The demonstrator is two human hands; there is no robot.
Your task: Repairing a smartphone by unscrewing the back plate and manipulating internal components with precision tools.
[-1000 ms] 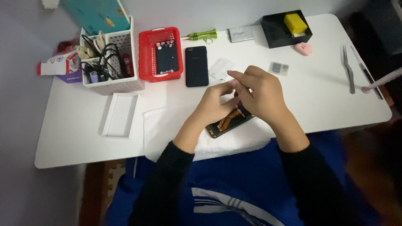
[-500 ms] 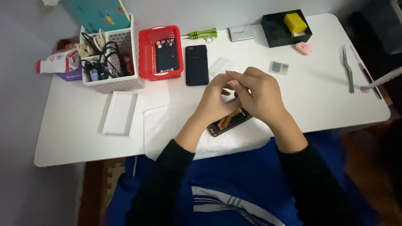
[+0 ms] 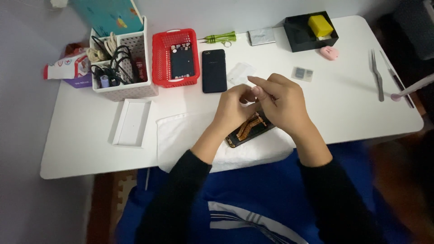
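An opened phone (image 3: 250, 129) with orange flex cables showing lies on a white cloth (image 3: 181, 138) at the table's near edge. My left hand (image 3: 233, 108) and my right hand (image 3: 282, 104) hover just above it, fingertips pinched together over its far end. Whatever sits between the fingertips is too small to see. A dark phone back cover (image 3: 214, 71) lies flat beyond my hands, with a clear plastic film (image 3: 240, 73) to its right.
A red basket (image 3: 176, 58) holds a phone part. A white bin (image 3: 121, 63) is filled with cables. A white tray (image 3: 132, 122) sits at left. Green screwdrivers (image 3: 220, 38), a black box (image 3: 310, 30) with a yellow block, a pink item (image 3: 329, 53) and tweezers (image 3: 377, 81) lie farther back and right.
My hands stay over the opened phone; the fingertips have shifted slightly and drawn closer together. Nothing else on the table has moved.
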